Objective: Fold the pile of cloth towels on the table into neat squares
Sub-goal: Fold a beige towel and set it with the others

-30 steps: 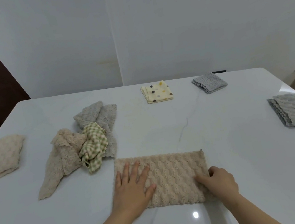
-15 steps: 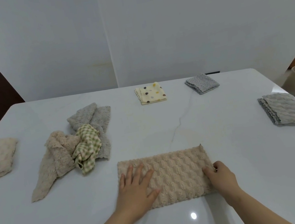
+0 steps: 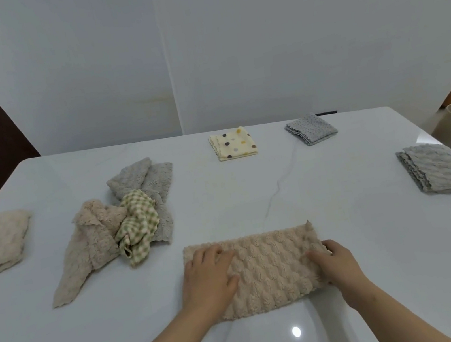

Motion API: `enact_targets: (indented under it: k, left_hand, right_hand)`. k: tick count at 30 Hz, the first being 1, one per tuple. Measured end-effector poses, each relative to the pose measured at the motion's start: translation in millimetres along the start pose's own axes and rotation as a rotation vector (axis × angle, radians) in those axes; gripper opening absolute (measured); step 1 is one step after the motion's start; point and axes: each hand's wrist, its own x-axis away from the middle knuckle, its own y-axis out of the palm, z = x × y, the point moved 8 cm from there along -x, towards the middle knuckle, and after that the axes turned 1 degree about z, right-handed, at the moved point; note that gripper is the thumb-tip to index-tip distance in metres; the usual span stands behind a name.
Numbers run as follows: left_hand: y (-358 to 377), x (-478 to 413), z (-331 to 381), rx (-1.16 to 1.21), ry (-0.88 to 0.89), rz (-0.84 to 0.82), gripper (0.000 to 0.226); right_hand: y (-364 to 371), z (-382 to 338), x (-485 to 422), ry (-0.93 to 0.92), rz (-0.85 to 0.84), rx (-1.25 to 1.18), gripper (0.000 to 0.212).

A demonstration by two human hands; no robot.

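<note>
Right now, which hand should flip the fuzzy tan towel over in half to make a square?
Probably the right hand. It already pinches the right end of the beige towel, ready to carry it across. The left hand rests on top, fingers curled, pinning the other end.

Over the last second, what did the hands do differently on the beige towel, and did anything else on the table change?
The left hand went from fingers spread flat to curled on the beige textured towel. The right hand kept its grip at the right edge. The rumpled pile and folded towels stayed put.

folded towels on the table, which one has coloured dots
The cream towel at the far middle, with dark and yellow dots; the grey folded towel beside it has only tiny specks.
</note>
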Motion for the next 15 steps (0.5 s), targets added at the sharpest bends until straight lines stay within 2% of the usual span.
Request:
enact_targets:
  k: [3,6,8,12,15]
  left_hand:
    - [-3,1,-8,0.042,-0.025,-0.009,0.033]
    - [2,3,-25,-0.039,-0.087,-0.053,0.033]
    - [5,3,-31,0.015,-0.103,-0.088,0.033]
    - [-5,3,-50,0.370,-0.261,-0.029,0.026]
    - [-8,10,-70,0.740,-0.472,0.016,0.013]
  right_hand:
    - [9,-17,4,-0.047,-0.030,-0.025,0.008]
    - [23,-36,11,-0.096,-0.082,-0.049,0.009]
    - [35,-46,17,-0.134,-0.124,-0.049,0.010]
    - [66,-59,28,-0.187,-0.193,-0.001,0.020]
    - [92,-62,37,-0.220,-0.252,0.047,0.018]
